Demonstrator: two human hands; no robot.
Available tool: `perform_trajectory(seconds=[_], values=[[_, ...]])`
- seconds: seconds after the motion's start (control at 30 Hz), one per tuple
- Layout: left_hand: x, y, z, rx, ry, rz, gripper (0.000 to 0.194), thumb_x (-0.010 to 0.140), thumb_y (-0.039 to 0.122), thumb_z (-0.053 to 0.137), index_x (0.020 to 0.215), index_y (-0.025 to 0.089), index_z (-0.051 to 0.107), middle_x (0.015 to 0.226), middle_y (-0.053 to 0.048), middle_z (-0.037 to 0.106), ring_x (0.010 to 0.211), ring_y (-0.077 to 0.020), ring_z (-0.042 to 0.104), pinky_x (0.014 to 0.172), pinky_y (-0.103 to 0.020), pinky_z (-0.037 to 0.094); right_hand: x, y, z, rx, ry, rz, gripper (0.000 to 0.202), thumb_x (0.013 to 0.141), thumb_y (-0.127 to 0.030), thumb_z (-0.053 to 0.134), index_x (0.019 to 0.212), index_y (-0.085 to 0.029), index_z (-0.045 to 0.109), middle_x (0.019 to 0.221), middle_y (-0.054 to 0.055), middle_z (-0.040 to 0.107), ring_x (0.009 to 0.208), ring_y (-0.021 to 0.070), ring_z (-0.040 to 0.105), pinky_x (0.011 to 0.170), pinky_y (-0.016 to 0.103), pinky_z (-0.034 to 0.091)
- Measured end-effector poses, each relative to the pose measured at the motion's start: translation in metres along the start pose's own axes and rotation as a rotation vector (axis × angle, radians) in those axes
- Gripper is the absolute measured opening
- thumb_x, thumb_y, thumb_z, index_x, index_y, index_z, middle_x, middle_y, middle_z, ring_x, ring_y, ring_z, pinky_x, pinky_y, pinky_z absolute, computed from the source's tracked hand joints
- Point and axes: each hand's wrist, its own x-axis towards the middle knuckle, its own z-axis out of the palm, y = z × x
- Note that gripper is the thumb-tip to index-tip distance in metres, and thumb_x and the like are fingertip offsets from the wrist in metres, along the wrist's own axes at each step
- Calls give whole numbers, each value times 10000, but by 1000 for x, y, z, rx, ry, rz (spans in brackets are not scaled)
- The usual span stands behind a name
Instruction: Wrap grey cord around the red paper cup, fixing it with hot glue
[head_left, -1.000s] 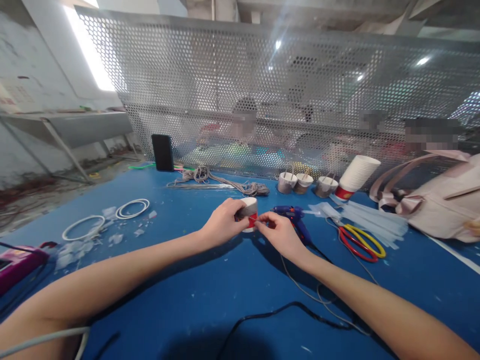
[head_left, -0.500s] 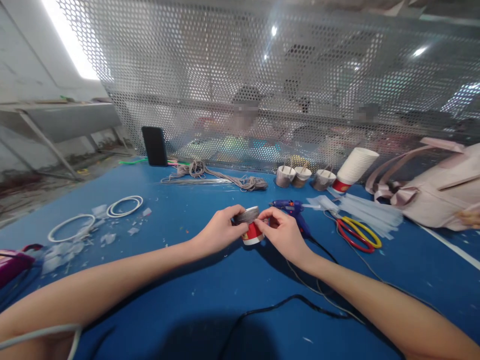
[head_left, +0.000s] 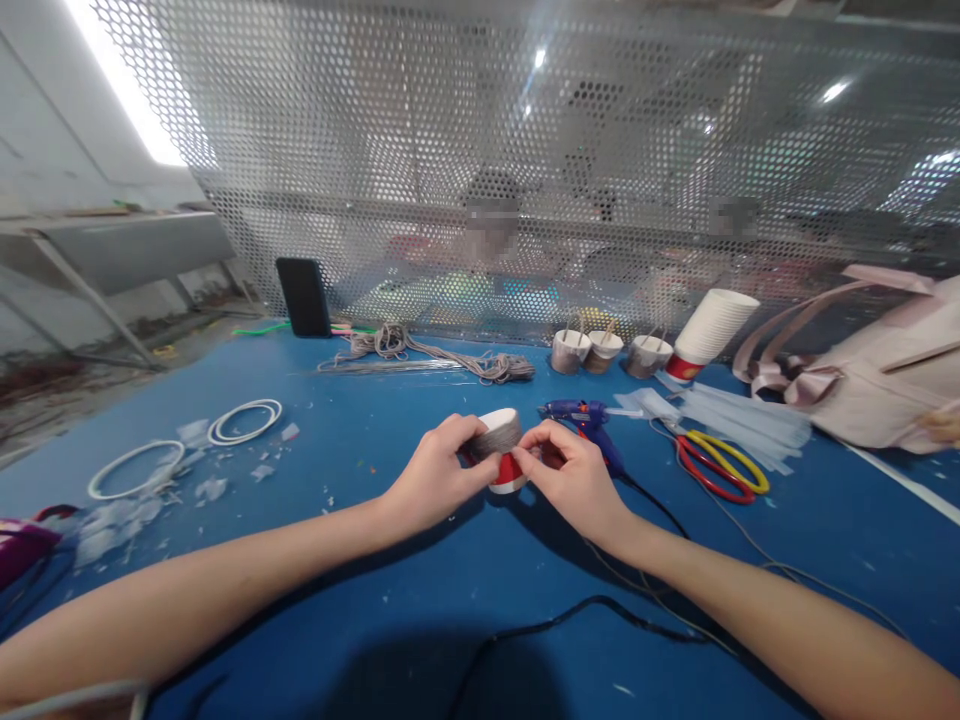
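Observation:
A small red and white paper cup (head_left: 509, 475) stands between my hands, its upper part wrapped in grey cord (head_left: 501, 436). My left hand (head_left: 439, 470) is closed round the cup's left side, fingers behind it and thumb across the front. At the cup's right side, my right hand (head_left: 576, 482) pinches the grey cord against the wall, just under the wound band. A loose length of that cord trails from below my right hand across the table to the right. Just behind this hand lies a blue hot glue gun (head_left: 581, 411).
At the back are cord-wrapped cups (head_left: 570, 352), stacked paper cups (head_left: 714, 328), grey cord hanks (head_left: 450, 355) and a phone (head_left: 303, 298). Scissors (head_left: 724, 466), clear strips (head_left: 750, 425) and a pink bag (head_left: 892, 360) lie right. White rings (head_left: 245, 422) lie left. A black cable (head_left: 570, 608) crosses the front.
The cup has tipped so that more of its white inside shows above the cord band. My right fingers have shifted slightly down and right along its side. My left hand keeps its hold.

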Motion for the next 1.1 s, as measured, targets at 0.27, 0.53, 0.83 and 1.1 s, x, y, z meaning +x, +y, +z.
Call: perform_trajectory(seconds=[0.27,0.53,0.83,1.1], values=[[-1,5,-1,-16,12,-7,109,706,209,564,629,168,499,624,29,481,600,-114,454,557,-228,363,1,2,2,-18,14,-22,106,794,-237,562,700,-190,549,644,-28,523,567,104,468,517,227,370],[-2,9,-3,-29,4,9,57,689,183,528,642,165,502,633,31,467,604,-111,443,563,-227,359,-1,2,3,9,5,-24,100,787,-223,568,697,-187,547,631,-27,518,562,102,465,504,220,371],[-2,7,-2,-26,14,37,153,702,235,542,604,177,439,590,49,418,584,-106,397,543,-218,325,-1,4,1,43,-18,-3,128,819,-270,552,719,-191,550,643,-18,547,575,115,508,526,228,407],[-1,10,-5,-30,17,-8,138,700,235,511,596,173,445,604,39,426,587,-109,401,549,-231,328,1,3,-1,-31,11,-133,104,804,-190,545,703,-182,565,656,-23,513,572,102,454,524,227,362]])
